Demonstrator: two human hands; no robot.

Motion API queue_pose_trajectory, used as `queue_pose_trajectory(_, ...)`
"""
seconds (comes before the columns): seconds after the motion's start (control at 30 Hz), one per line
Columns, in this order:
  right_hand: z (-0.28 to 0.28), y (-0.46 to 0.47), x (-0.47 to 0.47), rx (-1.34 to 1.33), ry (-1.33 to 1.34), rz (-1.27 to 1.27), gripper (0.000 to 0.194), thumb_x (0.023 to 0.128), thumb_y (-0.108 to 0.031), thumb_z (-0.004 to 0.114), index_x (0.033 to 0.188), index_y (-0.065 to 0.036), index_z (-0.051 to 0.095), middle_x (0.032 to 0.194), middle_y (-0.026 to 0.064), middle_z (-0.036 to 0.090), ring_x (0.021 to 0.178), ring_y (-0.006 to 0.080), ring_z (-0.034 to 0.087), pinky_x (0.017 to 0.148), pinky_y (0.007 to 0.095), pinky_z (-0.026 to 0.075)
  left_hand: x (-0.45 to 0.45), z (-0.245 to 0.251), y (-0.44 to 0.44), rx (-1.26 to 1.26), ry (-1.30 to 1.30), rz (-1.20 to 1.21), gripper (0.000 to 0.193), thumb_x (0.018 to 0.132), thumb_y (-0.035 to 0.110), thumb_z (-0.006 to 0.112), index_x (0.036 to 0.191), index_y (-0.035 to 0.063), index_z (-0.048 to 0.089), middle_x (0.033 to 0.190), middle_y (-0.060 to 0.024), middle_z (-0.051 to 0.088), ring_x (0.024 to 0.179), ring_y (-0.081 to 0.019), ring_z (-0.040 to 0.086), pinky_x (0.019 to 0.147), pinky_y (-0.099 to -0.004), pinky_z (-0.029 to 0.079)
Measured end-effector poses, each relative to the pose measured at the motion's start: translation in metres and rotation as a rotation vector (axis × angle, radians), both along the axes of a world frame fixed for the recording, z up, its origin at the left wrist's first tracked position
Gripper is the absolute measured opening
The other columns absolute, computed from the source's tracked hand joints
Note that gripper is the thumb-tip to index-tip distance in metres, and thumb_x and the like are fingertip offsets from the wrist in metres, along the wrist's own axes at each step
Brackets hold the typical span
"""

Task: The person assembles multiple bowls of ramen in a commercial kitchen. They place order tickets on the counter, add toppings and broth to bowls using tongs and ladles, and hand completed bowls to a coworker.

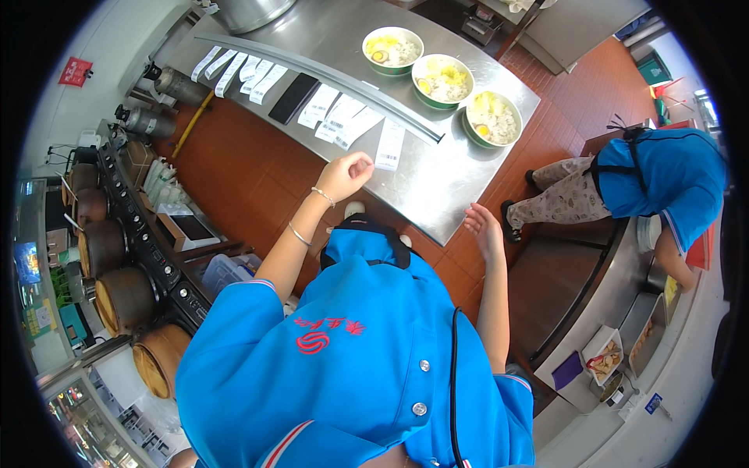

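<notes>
My left hand [349, 175] is over the near edge of a stainless steel table [427, 193], fingers curled together with nothing visible in them. Its fingertips come close to a printed paper slip [390, 143]; whether they touch it I cannot tell. Off the table's right corner, my right hand [484, 229] is raised and empty, fingers extended. Three green-and-white bowls stand in a slanting row on the far side: a left bowl [393, 70], a middle bowl [440, 105] and a right bowl [488, 140]. Each contains rice, pale yellow pieces and a piece of egg.
A metal rail [327, 85] crosses the table, with several paper slips [336, 117] and a dark flat object [294, 98] along it. Wooden-lidded pots [126, 298] line the left. A co-worker in blue [667, 172] reaches over a counter with food trays [605, 357] at right.
</notes>
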State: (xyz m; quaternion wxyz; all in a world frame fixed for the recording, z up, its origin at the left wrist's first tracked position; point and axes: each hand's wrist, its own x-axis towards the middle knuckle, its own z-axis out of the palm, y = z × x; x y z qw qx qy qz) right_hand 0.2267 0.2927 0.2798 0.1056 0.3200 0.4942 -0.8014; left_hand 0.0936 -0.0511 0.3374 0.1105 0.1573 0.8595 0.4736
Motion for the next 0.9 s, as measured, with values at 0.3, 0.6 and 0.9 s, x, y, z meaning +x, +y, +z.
queue_pose_trajectory(0.3,0.015,-0.074,-0.061,0.053,0.046,0.239,0.036,0.093,-0.025,0.045,0.117,0.001,0.052,0.107,0.0132,0.063,0.086,0.0191,0.063,0.079,0.0285,0.048,-0.025,-0.028,-0.056,-0.077,-0.126,0.076,0.011,0.084,0.016,0.062,0.087,0.0058,0.061,0.061,-0.0002,0.054,0.052,-0.0076,0.045,0.051,-0.0229,0.039)
queue_pose_trajectory(0.6,-0.016,-0.170,-0.135,0.970,0.008,0.361,0.043,0.080,-0.030,0.068,0.103,0.002,0.052,0.082,0.0116,0.062,0.074,0.0201,0.063,0.063,0.0307,0.049,-0.073,-0.043,-0.072,-0.043,-0.261,-0.142,0.011,0.085,0.016,0.060,0.089,0.0052,0.061,0.061,0.0015,0.052,0.054,-0.0068,0.045,0.054,-0.0214,0.040)
queue_pose_trajectory(0.9,-0.009,-0.204,-0.165,1.293,-0.225,0.346,0.041,0.075,-0.036,0.067,0.093,-0.006,0.045,0.078,0.0149,0.061,0.075,0.0347,0.061,0.069,0.0428,0.047,-0.124,-0.047,-0.108,-0.083,-0.330,-0.243,0.014,0.084,0.022,0.061,0.086,0.0078,0.062,0.056,-0.0019,0.050,0.051,-0.0117,0.045,0.051,-0.0255,0.038)
